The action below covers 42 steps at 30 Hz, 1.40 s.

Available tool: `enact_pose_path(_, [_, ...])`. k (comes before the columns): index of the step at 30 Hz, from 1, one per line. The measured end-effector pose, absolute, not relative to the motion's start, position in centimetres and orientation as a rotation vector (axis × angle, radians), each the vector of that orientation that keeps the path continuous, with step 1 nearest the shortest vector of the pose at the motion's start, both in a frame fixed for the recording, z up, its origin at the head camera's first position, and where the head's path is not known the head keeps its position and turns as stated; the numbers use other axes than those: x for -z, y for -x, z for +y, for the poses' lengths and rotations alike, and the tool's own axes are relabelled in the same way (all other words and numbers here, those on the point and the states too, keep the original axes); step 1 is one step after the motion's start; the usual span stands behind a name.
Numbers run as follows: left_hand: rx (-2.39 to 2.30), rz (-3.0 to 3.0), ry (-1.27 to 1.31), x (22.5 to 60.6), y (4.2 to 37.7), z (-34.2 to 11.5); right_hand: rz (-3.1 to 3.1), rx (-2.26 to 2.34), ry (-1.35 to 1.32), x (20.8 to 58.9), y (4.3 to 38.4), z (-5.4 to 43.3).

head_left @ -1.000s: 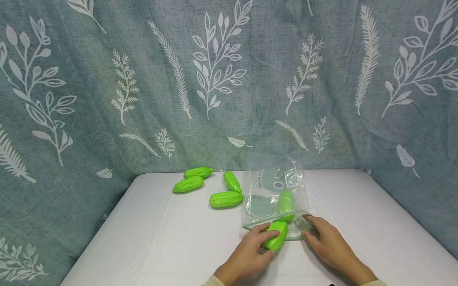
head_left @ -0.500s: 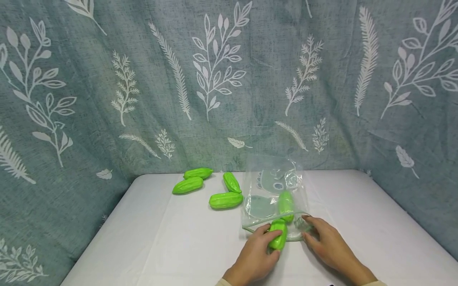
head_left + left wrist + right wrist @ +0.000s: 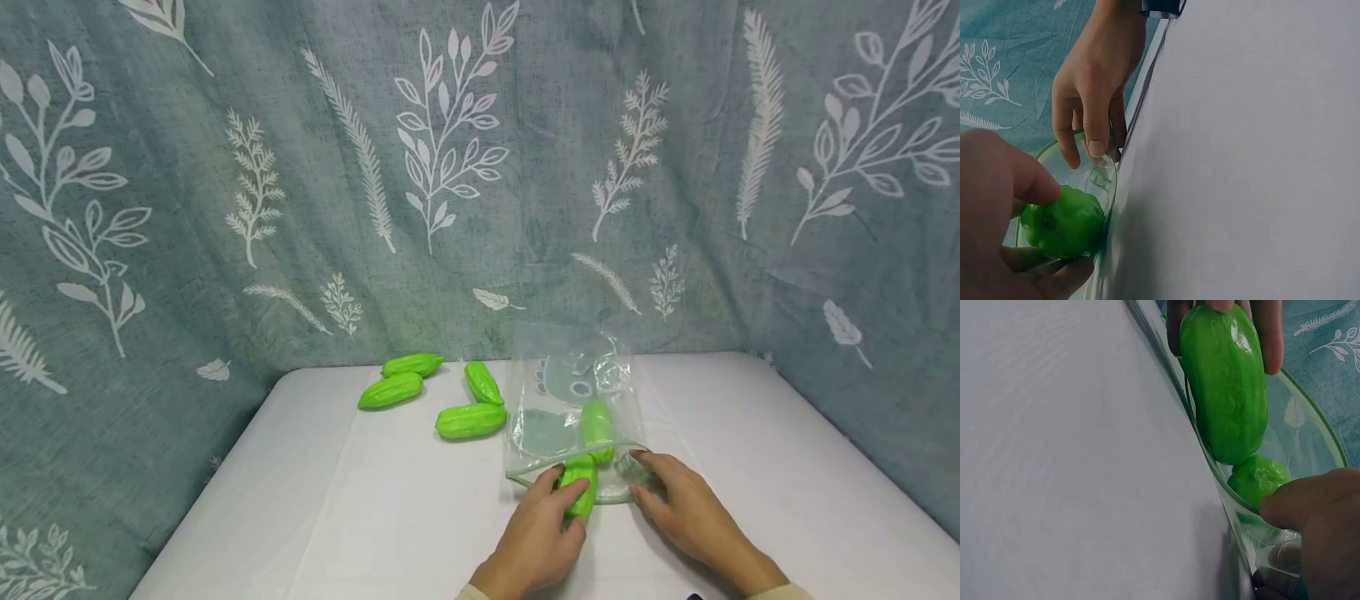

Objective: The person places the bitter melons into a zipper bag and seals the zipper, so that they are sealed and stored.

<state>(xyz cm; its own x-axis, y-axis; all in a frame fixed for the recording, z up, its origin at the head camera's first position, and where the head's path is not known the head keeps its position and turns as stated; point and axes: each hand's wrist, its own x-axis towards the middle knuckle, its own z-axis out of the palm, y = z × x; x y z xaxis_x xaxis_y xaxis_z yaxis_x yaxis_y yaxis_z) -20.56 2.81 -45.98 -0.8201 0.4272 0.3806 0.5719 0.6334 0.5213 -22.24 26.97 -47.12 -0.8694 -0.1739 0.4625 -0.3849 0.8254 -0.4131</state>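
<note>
My left hand (image 3: 534,537) grips a green ridged gourd (image 3: 582,492) between thumb and fingers at the mouth of a clear zip bag (image 3: 536,433). The gourd's far end lies inside the opening. A second green gourd is deeper in the bag, seen through the plastic, and the held one's tip meets it in the right wrist view. At the mouth's right side, my right hand (image 3: 690,512) pinches the bag's edge, thumb at the rim and fingers beneath the plastic. In the left wrist view the held gourd (image 3: 1063,225) shows its rounded near end.
Left of the bag, several more green gourds lie on the white table: one sideways (image 3: 471,422), one slanted (image 3: 483,383), and a pair (image 3: 392,390) farther left. A patterned grey-green curtain (image 3: 337,167) hangs behind the table.
My left hand has shifted slightly and turned the gourd straighter, its tip going a little farther into the bag's mouth. My right hand stays at the rim.
</note>
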Motion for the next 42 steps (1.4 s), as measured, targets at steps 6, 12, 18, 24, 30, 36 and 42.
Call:
enact_pose_path(6, [0.786,-2.599,0.835,46.2,20.5,2.6,-2.611,-0.719,-0.408,47.1,22.3,27.1])
enact_pose_path(12, [0.654,-2.534,0.859,46.4,20.5,2.5,-2.626,-0.731,-0.387,47.2,22.3,27.1])
enact_pose_path(18, [0.563,-2.422,0.887,46.5,20.4,2.1,-2.643,-0.741,-0.386,47.4,22.1,27.2])
enact_pose_path(24, [0.508,-2.213,0.939,46.3,20.5,1.6,-2.631,-0.732,-0.385,47.3,22.0,27.1])
enact_pose_path(30, [0.476,-2.157,1.052,45.7,20.3,0.8,-2.647,-0.75,-0.393,47.3,22.1,27.0])
enact_pose_path(36, [0.49,-2.219,1.146,45.5,20.3,0.6,-2.646,-0.733,-0.4,47.1,22.4,26.9])
enact_pose_path(42, [0.455,-2.257,1.171,45.5,20.3,0.8,-2.652,-0.732,-0.398,46.9,22.4,26.9])
